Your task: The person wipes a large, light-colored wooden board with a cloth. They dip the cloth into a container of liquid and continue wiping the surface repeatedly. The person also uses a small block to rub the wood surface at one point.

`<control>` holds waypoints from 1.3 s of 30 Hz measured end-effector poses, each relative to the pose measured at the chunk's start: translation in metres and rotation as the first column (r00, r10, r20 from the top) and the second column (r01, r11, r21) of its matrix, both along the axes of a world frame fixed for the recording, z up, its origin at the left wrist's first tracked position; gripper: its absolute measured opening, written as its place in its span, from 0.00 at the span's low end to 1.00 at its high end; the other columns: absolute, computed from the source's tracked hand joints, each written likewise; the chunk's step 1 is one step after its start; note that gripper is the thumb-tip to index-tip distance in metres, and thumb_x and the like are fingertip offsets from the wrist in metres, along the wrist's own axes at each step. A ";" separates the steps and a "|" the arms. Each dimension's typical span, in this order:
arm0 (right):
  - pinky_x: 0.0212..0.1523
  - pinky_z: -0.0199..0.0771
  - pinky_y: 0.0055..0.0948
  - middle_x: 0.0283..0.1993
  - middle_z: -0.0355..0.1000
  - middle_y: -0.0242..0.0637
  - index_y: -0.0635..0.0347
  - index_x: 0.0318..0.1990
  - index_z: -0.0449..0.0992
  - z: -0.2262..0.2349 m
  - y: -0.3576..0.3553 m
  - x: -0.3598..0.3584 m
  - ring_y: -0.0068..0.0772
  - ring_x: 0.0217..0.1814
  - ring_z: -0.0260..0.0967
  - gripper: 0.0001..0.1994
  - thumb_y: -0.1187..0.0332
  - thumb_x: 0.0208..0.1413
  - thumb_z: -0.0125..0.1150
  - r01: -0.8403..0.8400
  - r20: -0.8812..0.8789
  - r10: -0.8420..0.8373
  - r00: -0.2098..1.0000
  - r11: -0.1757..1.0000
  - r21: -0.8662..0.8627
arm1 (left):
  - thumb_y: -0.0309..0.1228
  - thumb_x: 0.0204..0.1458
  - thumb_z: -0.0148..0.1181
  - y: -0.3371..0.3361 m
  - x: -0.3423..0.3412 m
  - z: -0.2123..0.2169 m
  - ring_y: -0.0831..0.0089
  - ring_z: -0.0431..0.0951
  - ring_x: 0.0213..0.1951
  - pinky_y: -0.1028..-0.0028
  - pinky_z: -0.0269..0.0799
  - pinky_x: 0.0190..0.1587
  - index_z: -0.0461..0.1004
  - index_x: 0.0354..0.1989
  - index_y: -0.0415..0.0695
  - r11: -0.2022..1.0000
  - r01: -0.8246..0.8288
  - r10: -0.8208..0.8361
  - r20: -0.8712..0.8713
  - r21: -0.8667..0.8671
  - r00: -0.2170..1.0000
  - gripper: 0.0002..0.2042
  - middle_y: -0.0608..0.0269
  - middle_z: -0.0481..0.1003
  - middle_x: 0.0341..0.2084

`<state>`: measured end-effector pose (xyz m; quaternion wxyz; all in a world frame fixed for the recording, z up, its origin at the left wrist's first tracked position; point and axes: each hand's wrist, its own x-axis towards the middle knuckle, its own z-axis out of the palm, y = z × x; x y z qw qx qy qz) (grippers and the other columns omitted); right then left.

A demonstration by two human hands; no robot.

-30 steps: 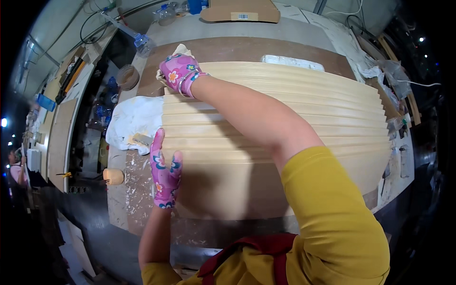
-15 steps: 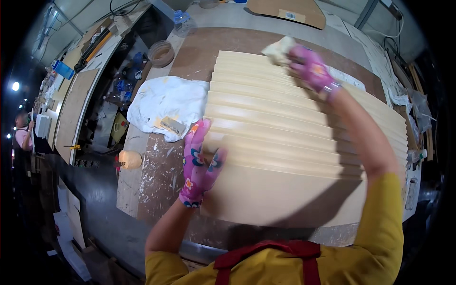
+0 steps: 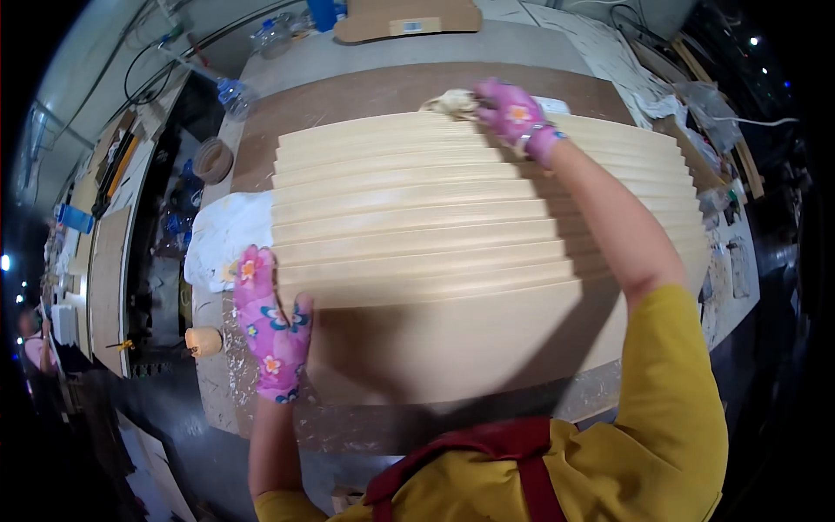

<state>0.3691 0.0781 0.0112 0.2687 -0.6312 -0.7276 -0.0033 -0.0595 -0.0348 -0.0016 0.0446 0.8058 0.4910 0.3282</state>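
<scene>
A large pale wooden panel with stepped, louvre-like ridges [image 3: 435, 226] lies flat on a brown board on the workbench. My left hand [image 3: 271, 324], in a pink flowered glove, lies flat with spread fingers on the panel's near left corner. My right hand [image 3: 513, 117], gloved the same way, reaches over to the panel's far edge and grips a crumpled beige rag [image 3: 452, 103] pressed against the top ridge.
A white cloth [image 3: 222, 235] lies left of the panel, with a small brush on it. A roll of tape [image 3: 211, 159], plastic bottles [image 3: 233, 91] and a cardboard sheet [image 3: 409, 17] sit at the bench's far left and back. Another person stands far left [image 3: 35, 348].
My right hand has carried the rag along the panel's far edge from its left end toward the right side. My left hand has stayed pressed on the near left corner.
</scene>
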 end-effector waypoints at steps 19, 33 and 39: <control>0.43 0.74 0.44 0.39 0.73 0.46 0.56 0.40 0.75 0.005 -0.118 0.241 0.50 0.42 0.73 0.09 0.72 0.50 0.58 0.223 0.092 -0.220 0.971 0.974 -0.028 | 0.45 0.61 0.45 0.142 0.233 0.008 0.59 0.70 0.55 0.58 0.53 0.62 0.72 0.56 0.47 0.999 -0.033 0.018 -0.434 -0.027 0.901 0.21 0.53 0.74 0.50; 0.43 0.77 0.42 0.40 0.77 0.46 0.56 0.41 0.78 0.008 -0.098 0.217 0.49 0.41 0.76 0.09 0.70 0.54 0.53 0.136 0.113 -0.128 0.985 0.989 -0.066 | 0.44 0.62 0.45 0.157 0.228 0.001 0.62 0.73 0.51 0.58 0.46 0.68 0.71 0.57 0.50 0.980 -0.070 0.001 -0.353 -0.184 0.936 0.20 0.60 0.76 0.45; 0.41 0.75 0.43 0.36 0.76 0.45 0.56 0.40 0.77 0.022 -0.185 0.375 0.49 0.38 0.75 0.09 0.67 0.52 0.57 0.474 0.217 -0.446 0.868 0.875 -0.100 | 0.41 0.62 0.46 0.156 0.229 -0.002 0.65 0.75 0.45 0.60 0.46 0.68 0.72 0.55 0.49 0.969 -0.099 0.035 -0.271 -0.227 0.962 0.18 0.61 0.76 0.42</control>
